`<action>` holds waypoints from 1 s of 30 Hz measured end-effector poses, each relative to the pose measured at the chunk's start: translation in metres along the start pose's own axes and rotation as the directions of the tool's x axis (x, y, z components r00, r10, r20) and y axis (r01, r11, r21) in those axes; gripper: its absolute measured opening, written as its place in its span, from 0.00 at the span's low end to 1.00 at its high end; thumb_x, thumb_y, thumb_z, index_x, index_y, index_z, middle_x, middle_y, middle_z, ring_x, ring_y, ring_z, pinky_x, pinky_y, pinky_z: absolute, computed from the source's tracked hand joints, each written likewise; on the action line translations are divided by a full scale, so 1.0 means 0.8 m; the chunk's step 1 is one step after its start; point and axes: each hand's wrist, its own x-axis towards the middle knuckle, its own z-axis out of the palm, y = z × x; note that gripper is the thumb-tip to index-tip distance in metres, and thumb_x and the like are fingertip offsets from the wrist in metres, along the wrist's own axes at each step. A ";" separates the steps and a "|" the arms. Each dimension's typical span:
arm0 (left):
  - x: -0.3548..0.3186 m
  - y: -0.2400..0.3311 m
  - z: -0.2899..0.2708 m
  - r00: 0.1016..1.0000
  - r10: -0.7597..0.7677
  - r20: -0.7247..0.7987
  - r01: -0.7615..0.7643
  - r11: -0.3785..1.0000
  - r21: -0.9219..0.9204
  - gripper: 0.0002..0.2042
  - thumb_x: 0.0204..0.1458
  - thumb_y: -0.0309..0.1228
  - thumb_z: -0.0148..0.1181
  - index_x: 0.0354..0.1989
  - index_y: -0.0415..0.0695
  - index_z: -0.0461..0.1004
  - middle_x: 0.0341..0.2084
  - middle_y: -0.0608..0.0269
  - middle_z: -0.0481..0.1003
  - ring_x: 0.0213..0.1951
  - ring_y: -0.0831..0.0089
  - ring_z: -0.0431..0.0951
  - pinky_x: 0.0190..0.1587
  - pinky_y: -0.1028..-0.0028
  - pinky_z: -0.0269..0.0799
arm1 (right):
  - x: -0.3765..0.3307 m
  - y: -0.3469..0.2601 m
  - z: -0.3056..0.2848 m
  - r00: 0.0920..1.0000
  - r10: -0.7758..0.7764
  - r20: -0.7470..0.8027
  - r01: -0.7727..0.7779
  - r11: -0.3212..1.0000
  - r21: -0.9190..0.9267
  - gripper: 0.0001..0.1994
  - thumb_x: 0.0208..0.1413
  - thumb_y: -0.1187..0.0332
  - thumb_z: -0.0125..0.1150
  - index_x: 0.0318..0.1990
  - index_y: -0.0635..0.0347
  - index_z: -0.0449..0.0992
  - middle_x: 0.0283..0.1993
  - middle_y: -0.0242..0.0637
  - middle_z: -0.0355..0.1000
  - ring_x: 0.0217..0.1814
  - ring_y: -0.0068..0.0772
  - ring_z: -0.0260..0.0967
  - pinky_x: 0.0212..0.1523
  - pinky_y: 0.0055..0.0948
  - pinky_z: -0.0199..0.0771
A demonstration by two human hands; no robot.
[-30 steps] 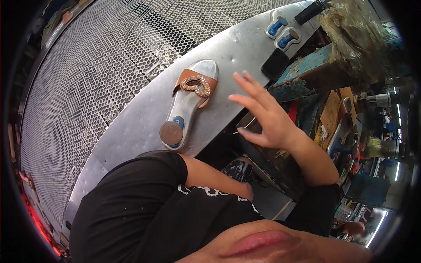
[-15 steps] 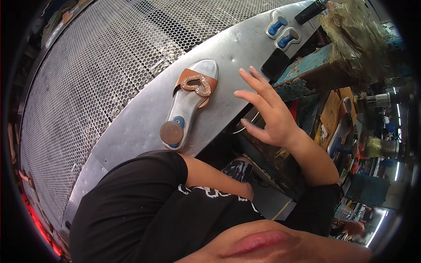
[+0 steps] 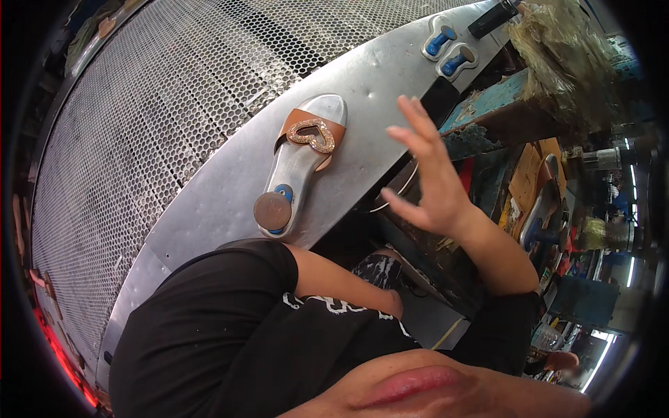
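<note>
Close against the worker's body, under the black short-sleeved shirt, the bare left arm reaches across; its hand is hidden, so I can't tell what it's doing. The right hand is raised, fingers parted and grasping nothing, near the edge of a curved, dented silver metal ledge. On that ledge, left of the fingers and apart from them, lies a silver foot-shaped last wearing a brown strap with a glittering heart-shaped ornament; a round brown disc tops its heel. Farther along sit two blue-stemmed metal pieces, and beyond the ledge spreads grey honeycomb mesh.
</note>
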 end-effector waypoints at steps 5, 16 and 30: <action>-0.087 -0.022 -0.114 0.993 0.122 0.012 -0.121 0.993 -0.011 0.10 0.51 0.34 0.58 0.38 0.50 0.84 0.43 0.59 0.81 0.45 0.60 0.80 0.36 0.54 0.78 | -0.042 0.050 0.010 0.682 -0.016 0.732 -0.003 1.000 0.026 0.36 0.44 0.69 0.69 0.62 0.60 0.61 0.72 0.53 0.50 0.76 0.56 0.45 0.71 0.47 0.52; -0.043 -0.070 -0.172 0.987 0.156 -0.030 -0.155 0.988 0.016 0.11 0.52 0.33 0.57 0.40 0.50 0.84 0.44 0.58 0.80 0.46 0.58 0.79 0.38 0.54 0.78 | -0.015 0.076 -0.023 0.911 -0.012 0.413 0.028 0.999 -0.031 0.35 0.42 0.68 0.71 0.61 0.59 0.63 0.74 0.49 0.47 0.77 0.57 0.42 0.71 0.48 0.51; 0.048 -0.056 -0.016 0.982 0.149 -0.120 -0.152 0.988 -0.020 0.09 0.47 0.33 0.61 0.35 0.51 0.85 0.41 0.61 0.81 0.44 0.63 0.80 0.35 0.57 0.78 | -0.018 0.068 -0.022 0.956 0.052 0.287 -0.049 0.999 -0.018 0.34 0.44 0.68 0.70 0.61 0.60 0.63 0.75 0.52 0.42 0.77 0.59 0.39 0.72 0.48 0.50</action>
